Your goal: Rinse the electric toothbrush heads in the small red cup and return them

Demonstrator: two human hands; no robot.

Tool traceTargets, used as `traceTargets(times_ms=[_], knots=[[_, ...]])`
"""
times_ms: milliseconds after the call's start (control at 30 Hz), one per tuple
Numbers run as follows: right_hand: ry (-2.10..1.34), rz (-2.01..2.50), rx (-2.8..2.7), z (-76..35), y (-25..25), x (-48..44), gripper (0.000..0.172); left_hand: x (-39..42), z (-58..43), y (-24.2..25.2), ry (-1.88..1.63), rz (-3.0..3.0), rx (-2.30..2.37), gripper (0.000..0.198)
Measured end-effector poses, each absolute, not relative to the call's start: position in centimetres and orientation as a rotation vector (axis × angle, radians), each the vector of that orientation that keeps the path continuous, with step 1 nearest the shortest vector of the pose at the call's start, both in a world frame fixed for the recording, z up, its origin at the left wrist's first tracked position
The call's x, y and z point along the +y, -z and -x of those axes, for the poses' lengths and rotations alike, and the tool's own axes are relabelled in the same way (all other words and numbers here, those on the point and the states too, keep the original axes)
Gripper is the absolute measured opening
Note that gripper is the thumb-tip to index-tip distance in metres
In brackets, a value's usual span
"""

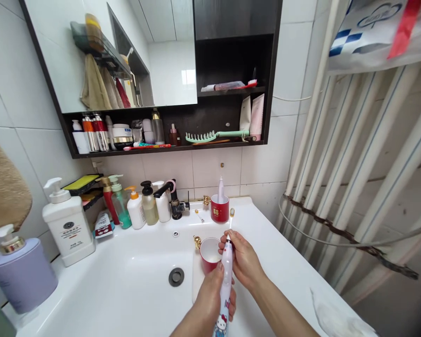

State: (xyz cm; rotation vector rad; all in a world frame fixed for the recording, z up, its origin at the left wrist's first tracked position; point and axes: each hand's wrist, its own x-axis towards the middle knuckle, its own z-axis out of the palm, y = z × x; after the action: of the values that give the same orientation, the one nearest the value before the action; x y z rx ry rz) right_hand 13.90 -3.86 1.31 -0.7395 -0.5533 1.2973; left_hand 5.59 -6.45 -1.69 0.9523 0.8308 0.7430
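Observation:
My left hand (212, 292) is wrapped round the handle of a pale electric toothbrush (226, 276) with a cartoon cat on its lower end. At the neck of the brush, the fingers of my right hand (243, 257) pinch the white brush head (232, 213), whose bristles point up. Just left of the brush, a red cup (207, 269) with a gold handle sits upright in the basin, partly hidden by my left hand. Behind my hands, a second red cup (220, 214) holds another electric toothbrush (221, 188). A small spare brush head (199, 216) lies on the sink ledge.
A white sink (133, 290) with a drain (176, 277) and black faucet (175, 206) spans the front. Pump bottles (70, 229) line its left side. Above hangs a dark mirror cabinet (217, 117) with toiletries. Pipes (340, 164) stand at right, near a white cloth or bag (340, 318).

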Motion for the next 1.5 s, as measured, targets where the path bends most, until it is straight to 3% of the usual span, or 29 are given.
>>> traceTargets(times_ms=[600, 767, 967, 1067, 1267, 1500], knots=[[-1.173, 0.798, -0.549, -15.0, -1.2, -3.2, 0.013, -6.6, -4.9, 0.8, -0.579, -0.895, 0.799, 0.050], [-0.858, 1.245, -0.933, -16.9, -1.5, -0.5, 0.016, -5.8, -4.3, 0.9, -0.654, -0.857, 0.831, 0.047], [-0.830, 1.597, -1.248, -13.7, -1.0, 5.2, 0.009, -4.2, -3.6, 0.2, -0.923, -0.684, 0.862, 0.045], [-0.810, 1.756, -1.343, -12.1, -0.3, 8.4, 0.016, -3.8, -3.6, 0.0, -1.009, -0.628, 0.878, 0.044], [-0.699, 1.925, -1.487, -10.5, 0.8, 12.6, 0.028, -3.3, -3.8, -0.1, -1.000, -0.569, 0.905, 0.047], [-0.640, 1.935, -1.478, -11.2, 0.9, 14.1, 0.026, -3.6, -4.3, -0.2, -0.954, -0.630, 0.868, 0.056]])
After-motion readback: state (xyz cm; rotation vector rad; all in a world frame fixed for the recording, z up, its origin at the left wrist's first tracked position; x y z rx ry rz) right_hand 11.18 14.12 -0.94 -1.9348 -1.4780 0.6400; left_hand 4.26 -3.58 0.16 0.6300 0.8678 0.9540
